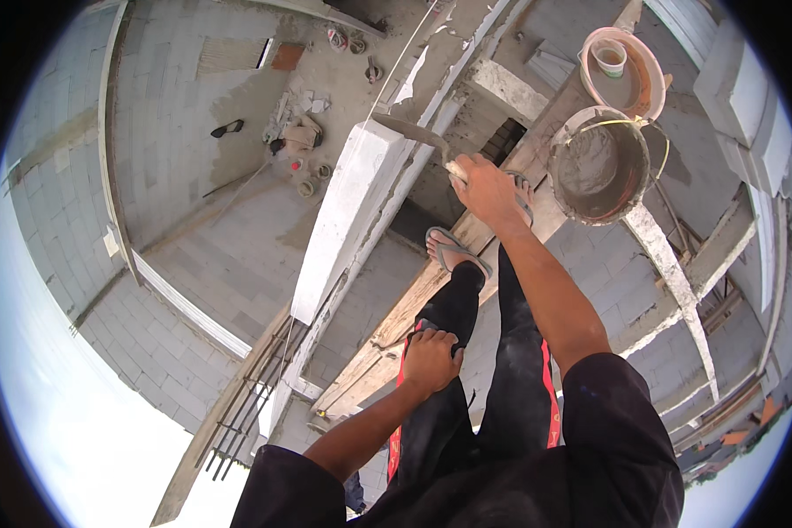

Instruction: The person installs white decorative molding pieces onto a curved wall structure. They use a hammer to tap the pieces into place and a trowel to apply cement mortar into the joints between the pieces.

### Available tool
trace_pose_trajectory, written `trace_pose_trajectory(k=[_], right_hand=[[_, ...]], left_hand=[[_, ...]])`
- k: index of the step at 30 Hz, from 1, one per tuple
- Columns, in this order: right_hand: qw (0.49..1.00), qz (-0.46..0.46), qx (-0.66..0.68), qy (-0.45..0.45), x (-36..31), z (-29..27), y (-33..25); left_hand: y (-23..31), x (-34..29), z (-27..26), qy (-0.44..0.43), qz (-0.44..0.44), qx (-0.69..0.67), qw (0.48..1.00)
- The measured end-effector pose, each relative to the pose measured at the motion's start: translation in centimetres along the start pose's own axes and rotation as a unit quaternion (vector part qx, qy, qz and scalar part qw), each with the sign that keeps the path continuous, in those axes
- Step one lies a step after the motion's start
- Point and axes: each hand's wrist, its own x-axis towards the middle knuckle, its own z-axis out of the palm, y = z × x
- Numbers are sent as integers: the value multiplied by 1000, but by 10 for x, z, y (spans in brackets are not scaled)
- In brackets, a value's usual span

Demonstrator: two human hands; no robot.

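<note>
My right hand (490, 189) is closed round the pale handle of a trowel (414, 132). Its mortar-smeared metal blade reaches left to the far end of a long white block (352, 220) on the wall top. My left hand (431, 359) lies on my left knee, holding no tool that I can see. To the right of the trowel, a round bucket (600, 167) holds wet grey mortar and has a yellowish handle. Just beyond the bucket stands a pinkish tub (651, 75) with a small white pail (609, 58) inside.
My sandalled feet stand on wooden planks (392, 339) high above the floor. A thin string (405, 48) runs by the block. Steel bars (246, 414) jut out at lower left. Another person (301, 138) crouches far below, near block walls. Concrete beams (678, 282) cross at right.
</note>
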Motion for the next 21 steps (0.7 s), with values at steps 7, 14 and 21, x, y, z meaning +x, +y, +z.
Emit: trace_pose_trajectory(k=[7,14,21], right_hand=[[999,20,26,8,-39,-52,-43],[991,94,86,35,31,65,-26],[996,68,34,-36,-54,2,-46]], left_hand=[[11,-12,29,-29,11,11,999],[3,-10,26,-35,0,8,999],[7,-15,43,-4,15,-7,1000]])
